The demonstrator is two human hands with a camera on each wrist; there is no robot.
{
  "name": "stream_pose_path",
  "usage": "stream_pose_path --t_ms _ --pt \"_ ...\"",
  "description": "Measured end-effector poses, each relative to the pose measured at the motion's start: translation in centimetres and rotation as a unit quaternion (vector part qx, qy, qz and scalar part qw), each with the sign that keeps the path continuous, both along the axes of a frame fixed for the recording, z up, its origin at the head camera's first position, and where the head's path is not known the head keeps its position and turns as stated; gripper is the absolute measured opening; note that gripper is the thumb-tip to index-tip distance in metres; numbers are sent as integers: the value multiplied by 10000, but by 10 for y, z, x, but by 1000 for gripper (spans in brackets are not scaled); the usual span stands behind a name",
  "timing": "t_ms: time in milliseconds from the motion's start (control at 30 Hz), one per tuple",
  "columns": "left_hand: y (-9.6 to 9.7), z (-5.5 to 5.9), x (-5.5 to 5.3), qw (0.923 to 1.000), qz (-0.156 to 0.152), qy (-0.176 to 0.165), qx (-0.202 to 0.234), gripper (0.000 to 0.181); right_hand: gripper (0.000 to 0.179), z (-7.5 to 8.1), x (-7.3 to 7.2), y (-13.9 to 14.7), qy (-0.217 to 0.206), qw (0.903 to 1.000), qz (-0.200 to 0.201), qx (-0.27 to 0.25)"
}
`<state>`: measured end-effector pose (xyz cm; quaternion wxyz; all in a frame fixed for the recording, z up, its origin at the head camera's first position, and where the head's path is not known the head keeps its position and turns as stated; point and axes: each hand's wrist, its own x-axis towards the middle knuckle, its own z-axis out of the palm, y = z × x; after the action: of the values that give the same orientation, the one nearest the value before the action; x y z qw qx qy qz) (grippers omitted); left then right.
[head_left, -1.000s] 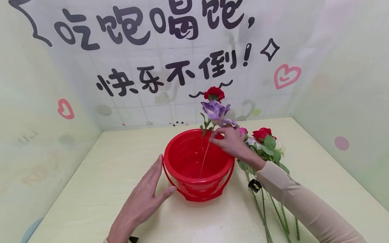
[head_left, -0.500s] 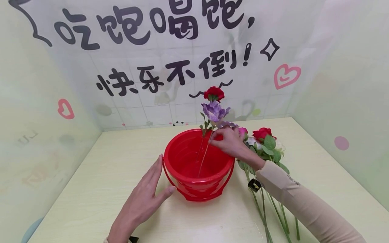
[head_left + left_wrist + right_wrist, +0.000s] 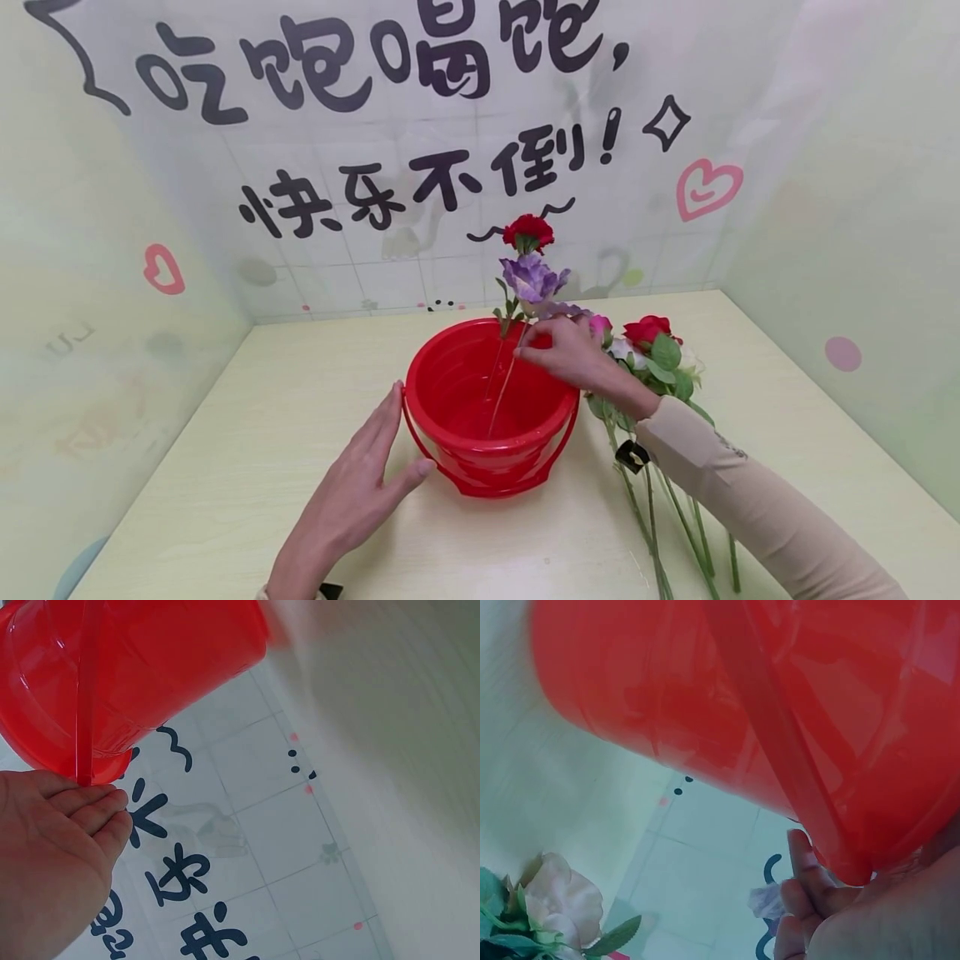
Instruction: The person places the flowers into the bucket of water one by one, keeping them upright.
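Red bucket (image 3: 491,468), L hand (image 3: 358,486) straight-fingered at its side, R hand (image 3: 568,352) over it w/ purple flower (image 3: 532,280) in pinch.

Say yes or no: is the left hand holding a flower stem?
No, the left hand touches the side of the red bucket, its palm bare.

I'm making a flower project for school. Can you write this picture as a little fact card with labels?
Container: red bucket, upright on the table
In it: stems of a red flower and a purple flower
Left hand: touches the bucket's side
Right hand: pinches the purple flower's stem
Right of the bucket: loose flowers lying on the table
Back wall: dark writing, pink heart
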<state>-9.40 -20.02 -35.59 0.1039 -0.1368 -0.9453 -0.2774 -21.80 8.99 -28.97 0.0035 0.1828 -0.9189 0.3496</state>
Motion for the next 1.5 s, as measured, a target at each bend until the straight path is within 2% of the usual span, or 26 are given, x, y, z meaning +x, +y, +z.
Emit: stream_pose_path --t_ms 400,667,967,1267,1500 --pt "3 0 -1 9999 26 -106 -4 96 16 1 2 5 220 9995 174 172" --pt "4 0 -1 9999 60 -112 -19 96 15 3 4 10 91 9996 258 112" --pt "5 -1 -1 9999 64 -105 -14 96 15 -2 10 21 80 9961 521 -707" --pt "4 -1 -2 9999 44 -113 -32 97 20 -9 12 40 -75 9840 652 -1654" --pt "5 0 -2 9997 94 -217 -42 97 22 -11 15 53 -202 9803 498 -1899"
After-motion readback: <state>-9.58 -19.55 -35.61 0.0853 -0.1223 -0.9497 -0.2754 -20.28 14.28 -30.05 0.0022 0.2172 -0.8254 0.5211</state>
